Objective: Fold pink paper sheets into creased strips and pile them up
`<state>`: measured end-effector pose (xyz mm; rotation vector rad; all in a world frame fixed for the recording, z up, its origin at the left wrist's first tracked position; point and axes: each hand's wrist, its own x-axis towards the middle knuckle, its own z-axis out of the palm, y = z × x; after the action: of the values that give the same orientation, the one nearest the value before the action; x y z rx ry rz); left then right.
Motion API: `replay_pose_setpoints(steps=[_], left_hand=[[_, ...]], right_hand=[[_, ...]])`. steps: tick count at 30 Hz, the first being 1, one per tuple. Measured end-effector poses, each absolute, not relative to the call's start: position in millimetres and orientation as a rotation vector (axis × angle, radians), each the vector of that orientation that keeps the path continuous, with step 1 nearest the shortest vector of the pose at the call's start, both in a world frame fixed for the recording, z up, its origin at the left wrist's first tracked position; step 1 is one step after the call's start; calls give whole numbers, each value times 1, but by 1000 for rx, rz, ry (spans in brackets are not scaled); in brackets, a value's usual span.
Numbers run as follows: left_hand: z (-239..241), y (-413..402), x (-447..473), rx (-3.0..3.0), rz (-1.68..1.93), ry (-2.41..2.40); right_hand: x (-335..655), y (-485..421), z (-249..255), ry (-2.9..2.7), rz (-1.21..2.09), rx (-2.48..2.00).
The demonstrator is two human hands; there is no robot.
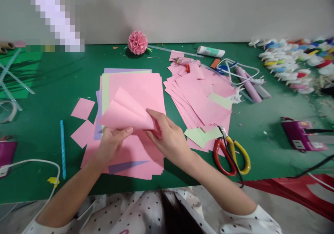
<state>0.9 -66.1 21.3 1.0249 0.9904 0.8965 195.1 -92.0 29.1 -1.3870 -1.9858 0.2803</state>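
A pink sheet of paper, creased into fan-like folds, is held up over a stack of paper. My left hand grips its lower left edge, thumb on top and the other fingers hidden beneath. My right hand pinches its right end between thumb and fingers. Beneath both hands lies the stack of pink paper, with pale green and purple sheets showing at its edges. Two small pink squares rest left of the stack. A purple strip lies on the stack's near part.
Red-and-yellow-handled scissors lie right, beside pink paper pieces. Behind stand a pink paper flower ball and a glue stick. A blue pen lies left. Purple power boxes with cords sit at both sides.
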Motion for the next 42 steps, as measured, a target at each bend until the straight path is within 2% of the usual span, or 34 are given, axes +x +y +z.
replay_pose_setpoints(steps=[3, 8, 11, 15, 24, 29, 35, 42], left_hand=[[14, -64, -1, 1212, 1053, 1067], [-2, -56, -11, 1923, 1519, 1237], [0, -55, -14, 2447, 1457, 1192], [7, -59, -13, 2753, 1362, 1121], [8, -59, -11, 2876, 1305, 1112], [5, -60, -14, 2910, 1271, 1072], [1, -62, -16, 2779, 1208, 1075], [2, -55, -22, 2625, 1260, 1130]], right_hand=[[205, -88, 33, -1993, 212, -1387], [216, -81, 35, -2053, 14, -1351], [217, -80, 33, -2111, -48, -1300], [215, -82, 31, -2163, -54, -1291], [210, -85, 28, -2212, -208, -1263], [198, -88, 28, -2195, -145, -1205], [193, -88, 22, -2111, -124, -1145], [221, -82, 33, -2160, -276, -1166]])
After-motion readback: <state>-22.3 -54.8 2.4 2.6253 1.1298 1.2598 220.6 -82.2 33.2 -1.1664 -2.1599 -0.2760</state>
